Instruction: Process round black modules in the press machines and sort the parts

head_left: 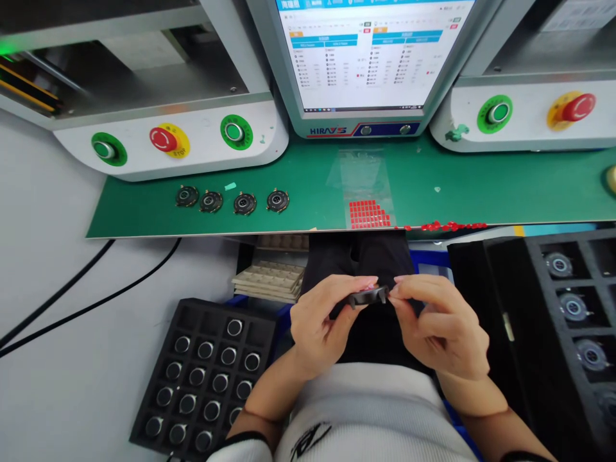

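Observation:
My left hand point(321, 324) and my right hand point(440, 327) meet over my lap, below the bench edge. Between their fingertips they pinch a small black round part point(368, 296) with short legs, held edge-on. Both hands are closed on it, the left from the left side, the right from the right. Several similar round black parts point(231, 201) lie in a row on the green mat point(481, 186). A clear sheet with small red squares point(368, 213) lies on the mat straight ahead, with loose red bits point(452, 226) along the front edge.
A black foam tray point(205, 375) of round parts sits at my lower left, another black tray point(572, 321) at my right. Two machines with green and red buttons point(163, 139) flank a monitor point(370, 58). Beige trays point(272, 279) are stacked under the bench. Black cables point(72, 301) cross the floor.

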{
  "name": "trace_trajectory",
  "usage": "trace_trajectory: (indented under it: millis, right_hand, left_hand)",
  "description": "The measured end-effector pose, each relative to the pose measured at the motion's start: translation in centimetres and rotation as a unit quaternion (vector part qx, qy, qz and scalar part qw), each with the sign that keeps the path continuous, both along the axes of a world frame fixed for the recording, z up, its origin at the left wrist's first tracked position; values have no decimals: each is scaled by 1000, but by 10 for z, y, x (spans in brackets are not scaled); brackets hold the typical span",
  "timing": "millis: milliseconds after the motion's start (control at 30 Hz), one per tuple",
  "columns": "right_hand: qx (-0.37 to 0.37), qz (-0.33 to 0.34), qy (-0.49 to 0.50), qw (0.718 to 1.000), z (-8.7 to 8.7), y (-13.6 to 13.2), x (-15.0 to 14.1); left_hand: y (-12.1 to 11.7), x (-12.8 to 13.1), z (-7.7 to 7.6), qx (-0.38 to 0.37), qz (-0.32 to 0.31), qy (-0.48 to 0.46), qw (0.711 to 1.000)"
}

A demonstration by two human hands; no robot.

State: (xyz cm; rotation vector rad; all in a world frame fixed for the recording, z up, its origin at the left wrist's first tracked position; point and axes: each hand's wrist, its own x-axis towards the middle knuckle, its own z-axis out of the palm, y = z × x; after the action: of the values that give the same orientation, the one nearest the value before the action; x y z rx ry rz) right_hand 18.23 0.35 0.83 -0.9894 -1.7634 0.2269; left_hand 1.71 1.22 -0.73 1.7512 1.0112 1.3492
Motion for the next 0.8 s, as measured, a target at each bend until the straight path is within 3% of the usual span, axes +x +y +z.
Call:
trace_trajectory:
  millis: [300,467,533,667,733,800]
  right_hand:
    - [-11,4,41,999,-4,4,-9]
    - [-94,83,135,983,-8,-6,-17]
    - [-184,112,233,948,-10,-12,-25]
    - [-379,148,383,829,-14,-16,-41]
    - [-426,150,415,790,-15,-15,-46]
    - [-447,132,438,769,-15,-11,-49]
  left_hand:
    - [-9,5,-2,-19,85,40,995]
    - [7,3,-15,-53,271,15,961]
    - [15,3,-19,-48,300,4,953]
    - [24,9,-18,-32,261,50,964]
    - [26,14,-15,-18,257,65,964]
    - [27,16,-12,-2,254,76,964]
